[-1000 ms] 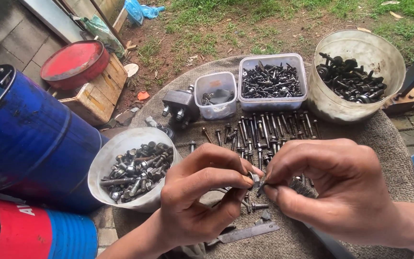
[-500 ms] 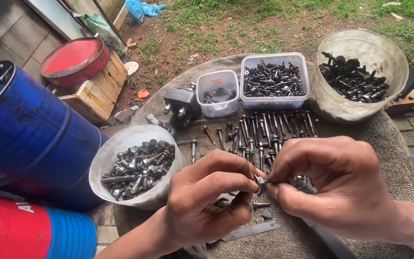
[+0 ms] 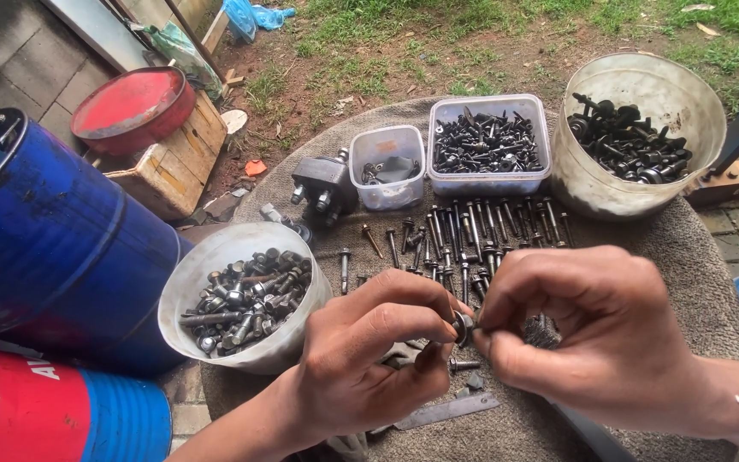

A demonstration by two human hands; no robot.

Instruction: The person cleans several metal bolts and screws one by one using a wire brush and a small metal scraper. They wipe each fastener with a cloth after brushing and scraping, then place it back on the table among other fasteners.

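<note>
A small dark bolt with a washer [image 3: 462, 326] is pinched between the fingertips of the left hand [image 3: 369, 359] and the right hand [image 3: 592, 342], just above the cloth-covered counter [image 3: 694, 257]. Both sets of fingers are clenched on it; whether a nut is being turned cannot be told. The piece is best kept over the counter, near the row of sorted bolts [image 3: 464, 235], so that a dropped part is caught. The white tub of bolts [image 3: 241, 295] stands beside the left hand.

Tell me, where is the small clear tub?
The small clear tub sits at the table's far side, between the dark metal fitting and the larger rectangular tub of screws.
</note>
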